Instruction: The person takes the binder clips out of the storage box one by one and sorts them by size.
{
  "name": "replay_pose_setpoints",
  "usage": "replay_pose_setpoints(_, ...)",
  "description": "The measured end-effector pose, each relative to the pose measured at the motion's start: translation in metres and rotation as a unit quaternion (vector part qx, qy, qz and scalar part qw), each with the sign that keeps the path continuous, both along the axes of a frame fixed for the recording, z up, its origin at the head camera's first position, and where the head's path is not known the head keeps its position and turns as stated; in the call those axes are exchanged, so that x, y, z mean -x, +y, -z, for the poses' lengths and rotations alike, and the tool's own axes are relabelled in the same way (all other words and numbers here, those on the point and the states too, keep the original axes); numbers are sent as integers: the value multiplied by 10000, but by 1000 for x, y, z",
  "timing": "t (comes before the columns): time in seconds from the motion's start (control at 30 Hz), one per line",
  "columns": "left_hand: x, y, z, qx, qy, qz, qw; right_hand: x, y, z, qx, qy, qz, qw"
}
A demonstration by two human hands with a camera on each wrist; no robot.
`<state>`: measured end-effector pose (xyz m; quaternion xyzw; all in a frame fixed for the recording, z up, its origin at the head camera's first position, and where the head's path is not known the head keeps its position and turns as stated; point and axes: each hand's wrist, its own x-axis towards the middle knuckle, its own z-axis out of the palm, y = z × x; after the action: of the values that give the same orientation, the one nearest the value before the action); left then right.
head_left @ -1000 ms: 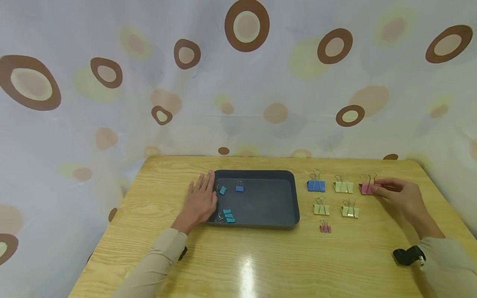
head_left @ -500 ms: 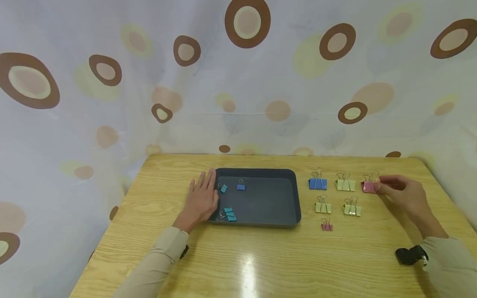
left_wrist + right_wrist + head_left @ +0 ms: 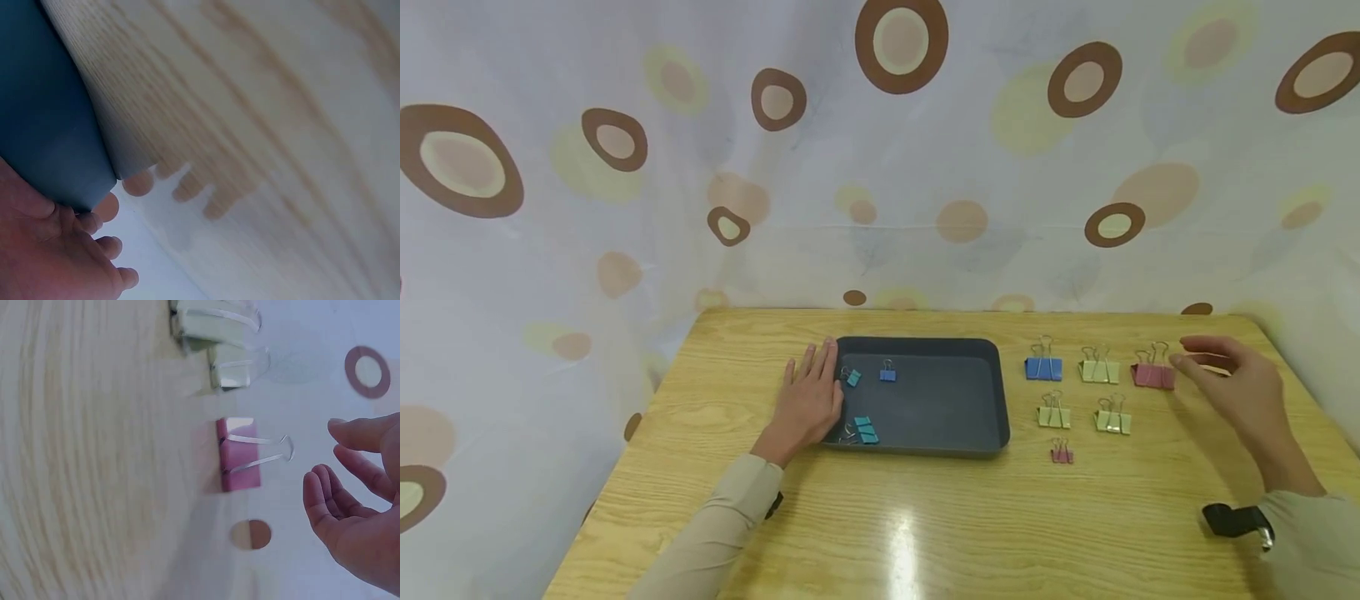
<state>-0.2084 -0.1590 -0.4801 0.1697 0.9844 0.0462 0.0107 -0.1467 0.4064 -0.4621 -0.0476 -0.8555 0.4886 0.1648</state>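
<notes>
A large pink binder clip (image 3: 1153, 377) stands on the table at the far right of the back row. Just right of it hovers my right hand (image 3: 1240, 387), fingers loosely bent and apart from the clip; the right wrist view shows a gap between fingertips and the pink clip (image 3: 240, 456). My left hand (image 3: 805, 404) lies with straight fingers along the left edge of a dark grey tray (image 3: 925, 452). Inside the tray are a small blue binder clip (image 3: 888, 376), a small teal clip (image 3: 853, 378) and a larger teal clip (image 3: 866, 430) near the left front corner.
Right of the tray stand a blue binder clip (image 3: 1043, 368), several pale yellow clips (image 3: 1099, 372) and a small pink clip (image 3: 1062, 456). A patterned curtain (image 3: 962, 167) rises behind the table's back edge.
My right hand has released the large pink clip and drawn back to the right. The clip stays standing on the table. My left hand keeps its place on the tray.
</notes>
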Motion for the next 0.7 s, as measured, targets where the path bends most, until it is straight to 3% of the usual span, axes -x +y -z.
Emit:
replay_pose_setpoints(0.3, -1, 0, 1, -15, 1, 2, 10000, -4, -38, -14, 210, 419, -805, 9957)
replay_pose_setpoints(0.47, -2, 0, 1, -9, 36, 23, 10000, -9, -55, -22, 490, 343, -1243, 9904)
replay_pose_setpoints(0.7, 0, 0, 0, 17, 25, 50, 10000, -16, -84, -30, 64, 295, -1419, 9894)
